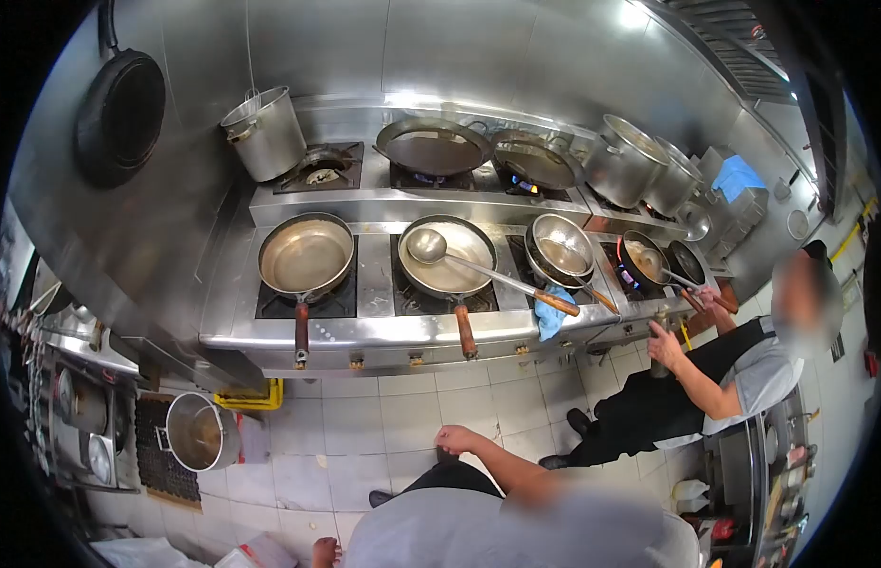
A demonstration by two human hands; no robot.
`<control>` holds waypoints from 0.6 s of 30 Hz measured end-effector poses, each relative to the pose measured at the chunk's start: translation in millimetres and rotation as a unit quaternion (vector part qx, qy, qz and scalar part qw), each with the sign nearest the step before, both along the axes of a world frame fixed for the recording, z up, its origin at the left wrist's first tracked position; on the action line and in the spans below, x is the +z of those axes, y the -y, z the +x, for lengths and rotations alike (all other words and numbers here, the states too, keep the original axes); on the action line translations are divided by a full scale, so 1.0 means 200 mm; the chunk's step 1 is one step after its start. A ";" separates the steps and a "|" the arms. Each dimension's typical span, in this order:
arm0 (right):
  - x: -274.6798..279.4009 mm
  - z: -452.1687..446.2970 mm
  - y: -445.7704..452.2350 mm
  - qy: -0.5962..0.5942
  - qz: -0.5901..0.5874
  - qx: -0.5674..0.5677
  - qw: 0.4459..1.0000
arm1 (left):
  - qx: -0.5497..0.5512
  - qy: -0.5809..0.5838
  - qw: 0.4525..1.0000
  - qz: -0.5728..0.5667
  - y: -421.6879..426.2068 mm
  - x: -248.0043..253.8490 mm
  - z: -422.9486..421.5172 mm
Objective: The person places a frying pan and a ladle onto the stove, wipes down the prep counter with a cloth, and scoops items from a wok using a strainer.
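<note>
My right hand (456, 438) hangs over the tiled floor in front of the range, its fingers loosely curled with nothing visible in them. At the bottom edge, my left hand (327, 552) shows only in part, with its fingers curled in and no object seen. Neither hand touches the cookware. Beyond my right hand, a frying pan (431, 279) with a wooden handle sits on a front burner. A ladle (427, 246) lies across it, handle pointing right. Left of it rests another wooden-handled frying pan (310, 254).
A co-worker (686, 379) stands at right, one hand near a pan (641, 257) over flame. Wide pans (434, 150) and stockpots (630, 166) line the back burners. A large pot (202, 433) stands on the floor at left. A blue cloth (554, 314) hangs at the range's front.
</note>
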State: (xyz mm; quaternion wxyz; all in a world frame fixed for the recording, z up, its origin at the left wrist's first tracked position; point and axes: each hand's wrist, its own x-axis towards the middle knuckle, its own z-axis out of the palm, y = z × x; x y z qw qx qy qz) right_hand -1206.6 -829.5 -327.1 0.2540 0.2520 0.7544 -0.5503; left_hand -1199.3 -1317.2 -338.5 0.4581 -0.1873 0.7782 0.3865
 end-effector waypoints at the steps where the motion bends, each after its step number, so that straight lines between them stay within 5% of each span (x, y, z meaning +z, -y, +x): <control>1: 0.02 0.01 0.03 0.007 0.008 0.005 1.000 | -0.001 -0.002 1.000 0.003 0.04 0.00 -0.01; 4: -0.01 0.05 0.00 0.048 0.032 0.045 0.997 | 0.127 0.006 0.992 0.024 0.22 -0.19 0.00; 9: -0.03 0.07 -0.13 0.149 0.103 0.064 0.981 | 0.181 -0.033 0.979 0.093 0.14 -0.17 -0.05; 18: 0.16 -0.01 0.00 0.070 0.045 -0.010 0.996 | 0.005 -0.172 0.979 0.106 -0.11 -0.19 -0.03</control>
